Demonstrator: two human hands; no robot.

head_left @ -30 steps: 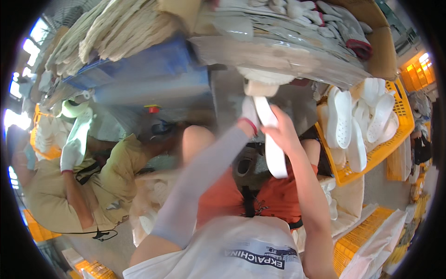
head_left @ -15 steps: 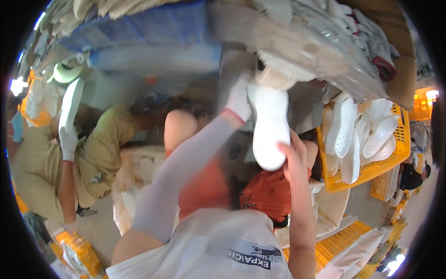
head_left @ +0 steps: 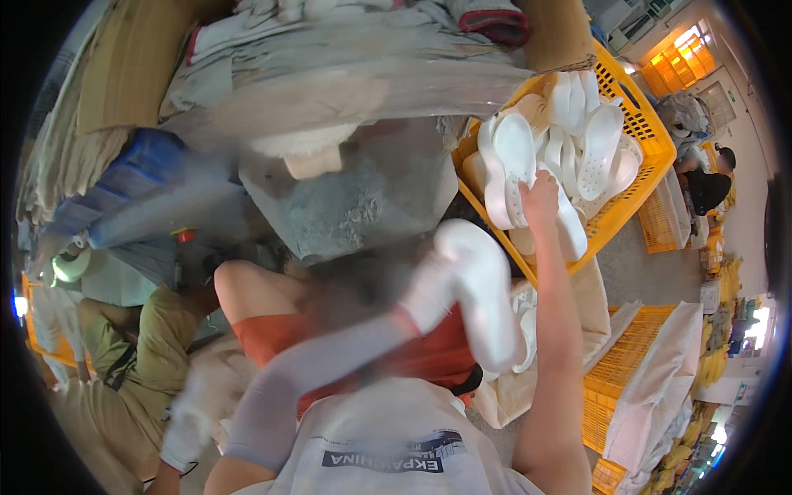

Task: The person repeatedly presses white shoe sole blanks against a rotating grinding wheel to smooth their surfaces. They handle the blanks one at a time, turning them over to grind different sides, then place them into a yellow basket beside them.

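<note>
My left hand (head_left: 431, 289), in a white glove with a grey sleeve above it, is closed on a thick white shoe insole (head_left: 487, 318) over my lap. Both are smeared by motion. My bare right hand (head_left: 540, 198) reaches into a yellow plastic basket (head_left: 615, 219) on the right, full of white insoles, some dotted with holes. Its fingers are bent around the edge of one perforated insole (head_left: 516, 161). Ahead of my knees, a pale fuzzy wheel (head_left: 318, 144) sits above a dusty grey hood (head_left: 355, 206).
A co-worker in khaki trousers sits at left, with a blurred gloved hand (head_left: 186, 433). Gloves and grey cloths lie over the machine top (head_left: 330, 87). More yellow baskets (head_left: 623, 346) stand at right, and another person (head_left: 709, 181) is farther off.
My view has turned right. My left hand has brought its insole from the wheel down to my lap. My right hand has left that insole and moved into the yellow basket.
</note>
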